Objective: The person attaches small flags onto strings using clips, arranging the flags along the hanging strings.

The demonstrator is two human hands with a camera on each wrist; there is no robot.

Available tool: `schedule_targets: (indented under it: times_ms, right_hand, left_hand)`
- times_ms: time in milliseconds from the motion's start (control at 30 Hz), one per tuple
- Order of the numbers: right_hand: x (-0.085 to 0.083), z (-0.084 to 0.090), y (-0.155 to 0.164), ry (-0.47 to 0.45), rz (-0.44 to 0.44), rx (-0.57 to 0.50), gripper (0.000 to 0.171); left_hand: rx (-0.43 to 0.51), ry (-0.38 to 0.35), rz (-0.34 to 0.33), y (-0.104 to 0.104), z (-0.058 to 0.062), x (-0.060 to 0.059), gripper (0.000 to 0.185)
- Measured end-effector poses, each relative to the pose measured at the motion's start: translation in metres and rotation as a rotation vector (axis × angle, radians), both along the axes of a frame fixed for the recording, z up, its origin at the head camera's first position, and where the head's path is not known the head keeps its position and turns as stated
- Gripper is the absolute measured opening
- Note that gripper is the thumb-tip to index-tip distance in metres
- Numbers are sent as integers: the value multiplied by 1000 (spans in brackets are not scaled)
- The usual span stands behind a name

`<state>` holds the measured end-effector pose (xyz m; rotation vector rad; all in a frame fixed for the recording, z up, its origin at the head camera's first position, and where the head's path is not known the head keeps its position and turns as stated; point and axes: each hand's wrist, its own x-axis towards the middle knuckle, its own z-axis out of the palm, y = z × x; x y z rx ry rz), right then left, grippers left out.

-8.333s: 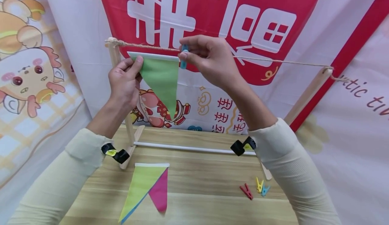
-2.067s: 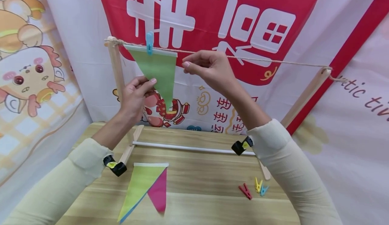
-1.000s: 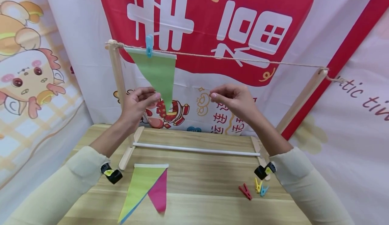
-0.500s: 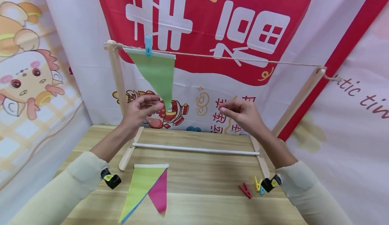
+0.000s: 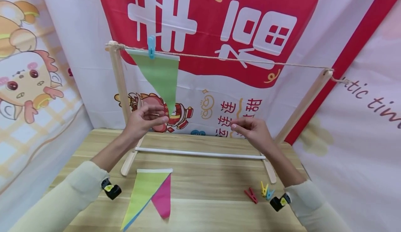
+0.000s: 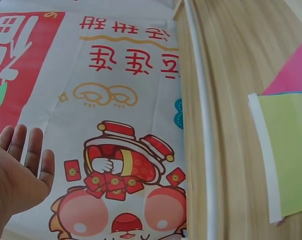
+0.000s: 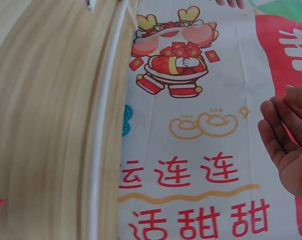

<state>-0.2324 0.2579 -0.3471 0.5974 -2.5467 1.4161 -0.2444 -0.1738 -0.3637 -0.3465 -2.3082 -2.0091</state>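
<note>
A green triangular pennant [image 5: 166, 75] hangs from the twine [image 5: 225, 58] near its left end, its white top strip clipped by a blue clothespin [image 5: 151, 47]. My left hand [image 5: 142, 120] is beside the pennant's lower tip, fingers loosely bent and holding nothing; the left wrist view shows the same hand [image 6: 20, 175] with fingers spread. To the right, my right hand [image 5: 253, 131] hovers over the table's back part with nothing in its relaxed fingers. On the table lie a yellow-green pennant [image 5: 147, 186], a blue edge under it, and a pink pennant [image 5: 163, 197].
A red clothespin [image 5: 251, 195], a yellow clothespin [image 5: 264, 189] and a blue clothespin [image 5: 270, 194] lie at the table's right. Two wooden posts [image 5: 118, 75] hold up the twine, joined low down by a white rod [image 5: 200, 153]. A printed cloth [image 5: 194, 86] hangs behind.
Earlier my left hand held the green pennant and my right hand the blue clothespin. Now the clothespin grips the pennant on the twine, and both hands have let go and dropped lower.
</note>
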Motion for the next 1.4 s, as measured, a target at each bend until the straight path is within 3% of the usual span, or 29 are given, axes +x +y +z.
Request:
schedule_targets:
  times_ms: [333,567,767,1100,1400]
  right_hand:
    - [12,-26,9,-44,-11,-25,19]
    - [20,-41,15,-108,-77,-1,21]
    - [24,-57,20,-153,-105,31,23]
    - [35,-81,31,-213,-159,105,17]
    - [40,-94,40,-263,-111,199,21]
  left_hand:
    - [-47,-1,-28,-5,-17,2,55]
    - [-51,43,-9,-7,-28,4,48]
    - [-62,60,-1,-7,-38,5,52]
    - [-119,-35,-7,-7,-60,9,50]
    - [-191,-58,-5,-11,-72,14,52]
